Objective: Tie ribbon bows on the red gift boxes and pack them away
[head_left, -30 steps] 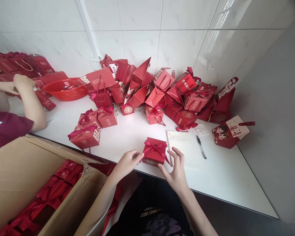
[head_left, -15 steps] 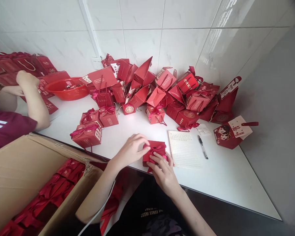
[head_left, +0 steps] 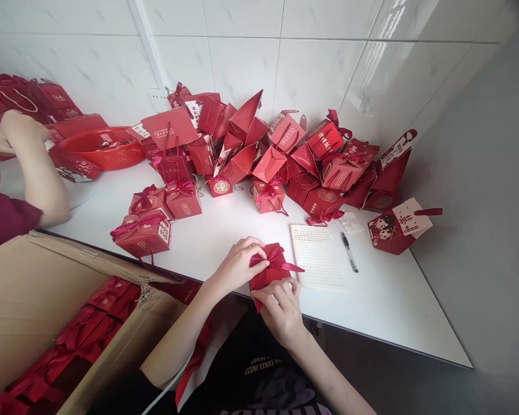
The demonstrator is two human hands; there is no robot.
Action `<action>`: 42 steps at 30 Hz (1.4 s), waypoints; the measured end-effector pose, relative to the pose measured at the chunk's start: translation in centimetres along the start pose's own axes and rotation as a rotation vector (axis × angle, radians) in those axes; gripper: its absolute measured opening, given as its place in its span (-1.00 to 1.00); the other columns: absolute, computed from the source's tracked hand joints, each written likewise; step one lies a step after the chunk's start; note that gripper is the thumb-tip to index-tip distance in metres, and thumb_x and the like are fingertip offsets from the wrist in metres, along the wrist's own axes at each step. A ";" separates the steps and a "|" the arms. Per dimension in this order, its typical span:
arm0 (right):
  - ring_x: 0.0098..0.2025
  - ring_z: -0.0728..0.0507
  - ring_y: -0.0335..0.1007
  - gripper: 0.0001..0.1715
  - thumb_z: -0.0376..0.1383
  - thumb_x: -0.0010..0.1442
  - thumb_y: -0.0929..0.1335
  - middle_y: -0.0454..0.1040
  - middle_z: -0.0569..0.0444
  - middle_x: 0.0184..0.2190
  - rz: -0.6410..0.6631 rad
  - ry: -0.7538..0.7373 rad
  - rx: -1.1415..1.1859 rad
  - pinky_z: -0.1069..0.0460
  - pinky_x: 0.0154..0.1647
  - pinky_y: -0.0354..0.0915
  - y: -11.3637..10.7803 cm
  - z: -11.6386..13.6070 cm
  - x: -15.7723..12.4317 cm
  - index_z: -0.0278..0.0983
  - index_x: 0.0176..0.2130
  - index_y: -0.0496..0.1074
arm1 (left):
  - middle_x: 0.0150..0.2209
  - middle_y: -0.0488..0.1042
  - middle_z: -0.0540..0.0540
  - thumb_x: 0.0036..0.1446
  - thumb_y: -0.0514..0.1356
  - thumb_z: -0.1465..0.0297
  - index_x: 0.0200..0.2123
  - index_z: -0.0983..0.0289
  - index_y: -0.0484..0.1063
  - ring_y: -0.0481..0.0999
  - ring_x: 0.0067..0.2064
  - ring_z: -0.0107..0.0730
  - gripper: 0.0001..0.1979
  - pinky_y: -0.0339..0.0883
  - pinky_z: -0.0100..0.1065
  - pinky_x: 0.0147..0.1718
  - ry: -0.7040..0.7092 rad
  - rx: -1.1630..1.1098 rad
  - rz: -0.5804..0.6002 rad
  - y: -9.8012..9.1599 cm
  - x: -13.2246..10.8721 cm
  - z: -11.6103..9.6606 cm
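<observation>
A small red gift box (head_left: 271, 274) with a red ribbon bow sits at the near edge of the white table (head_left: 384, 300). My left hand (head_left: 239, 265) is closed on the box's left side, its fingers pinching the ribbon on top. My right hand (head_left: 280, 305) grips the box from the near side, fingers curled over its front edge. One ribbon tail sticks out to the right over a lined notepad (head_left: 319, 263).
A black pen (head_left: 348, 252) lies beside the notepad. Several red gift boxes (head_left: 259, 155) are heaped against the tiled wall. A red bowl (head_left: 98, 148) stands at the left. An open cardboard carton (head_left: 43, 323) of red boxes is at the lower left. Another person's arm (head_left: 34, 167) rests on the table's left.
Both my hands have moved from the box's sides onto it, and the box has shifted toward the table's near edge. The ribbon bow looks pulled looser.
</observation>
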State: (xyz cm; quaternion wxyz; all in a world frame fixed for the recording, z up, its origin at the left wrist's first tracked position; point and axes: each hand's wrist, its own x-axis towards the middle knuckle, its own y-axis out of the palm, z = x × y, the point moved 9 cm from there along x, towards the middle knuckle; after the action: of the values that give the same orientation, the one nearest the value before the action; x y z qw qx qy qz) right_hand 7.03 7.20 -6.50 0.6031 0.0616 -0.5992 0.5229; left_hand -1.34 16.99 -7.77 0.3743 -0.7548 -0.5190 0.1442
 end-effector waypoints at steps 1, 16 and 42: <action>-0.40 -0.04 0.29 -0.78 -0.52 0.16 0.28 0.45 0.14 -0.48 -0.003 -0.002 0.010 -0.05 -0.25 0.08 0.1 0.2 0.1 -0.23 -0.25 0.38 | -0.08 0.35 0.08 0.12 0.14 0.35 -0.34 0.22 0.40 0.36 -0.03 -0.26 -0.92 0.22 -0.17 0.01 -0.011 -0.013 -0.007 0.1 0.0 0.1; -0.30 -0.13 0.35 -0.82 -0.25 0.24 0.21 0.46 0.04 -0.37 0.024 0.271 0.170 -0.04 -0.26 0.20 -3.1 -5.2 1.4 -0.21 -0.23 0.36 | -0.07 0.31 0.09 0.11 0.14 0.31 -0.35 0.21 0.41 0.36 0.00 -0.25 -0.88 0.22 -0.21 0.04 -0.029 -0.185 -0.015 0.6 0.0 1.0; -0.51 -0.03 0.20 -0.54 0.03 0.14 0.24 0.31 0.16 -0.60 0.600 0.908 0.584 0.07 -0.43 0.15 1.3 -10.5 -3.7 -0.25 -0.56 0.27 | -0.07 0.28 0.09 0.09 0.17 0.33 -0.36 0.20 0.45 0.35 0.02 -0.29 -0.91 0.20 -0.26 0.07 -0.039 -0.306 -0.005 1.0 0.4 1.7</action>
State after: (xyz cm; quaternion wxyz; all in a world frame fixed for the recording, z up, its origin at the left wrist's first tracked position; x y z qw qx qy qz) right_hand 14.00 13.14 -13.03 0.5827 -0.1758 -0.1058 0.7864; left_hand -1.54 17.86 -9.55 0.2454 -0.7989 -0.5437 0.0772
